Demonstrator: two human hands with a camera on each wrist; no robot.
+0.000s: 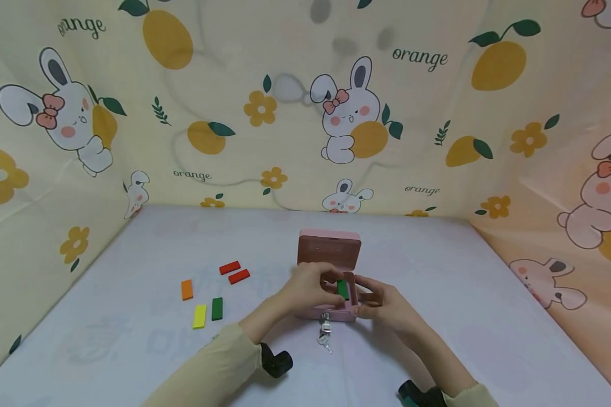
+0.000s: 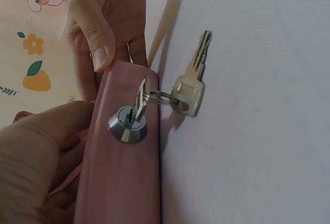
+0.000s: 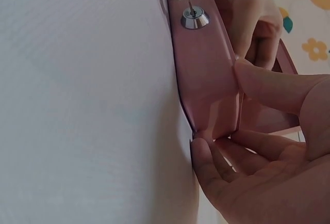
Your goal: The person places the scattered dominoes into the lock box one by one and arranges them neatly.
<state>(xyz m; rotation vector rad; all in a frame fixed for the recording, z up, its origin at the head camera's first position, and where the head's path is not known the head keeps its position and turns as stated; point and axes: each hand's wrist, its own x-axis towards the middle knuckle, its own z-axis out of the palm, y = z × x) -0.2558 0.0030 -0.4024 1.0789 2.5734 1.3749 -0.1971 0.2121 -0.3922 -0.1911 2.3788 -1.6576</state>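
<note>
A pink metal box [image 1: 347,315] stands on the table with its lid [image 1: 329,250] raised. My left hand [image 1: 308,287] reaches into it and pinches a green block [image 1: 343,289] near the right inner wall. Around the box's right front corner, my right hand [image 1: 389,310] grips with the thumb on the upper rim and fingers along the side. A silver lock [image 3: 195,20] sits in the front wall with one key inserted. A second key [image 2: 188,92] hangs from its ring. In both wrist views the green block is hidden.
Left of the box lie two red blocks [image 1: 229,268], an orange block [image 1: 186,290], a yellow block [image 1: 199,316] and another green block [image 1: 217,309]. A patterned cloth [image 1: 285,141] bounds the white table [image 1: 107,316] at the back and sides.
</note>
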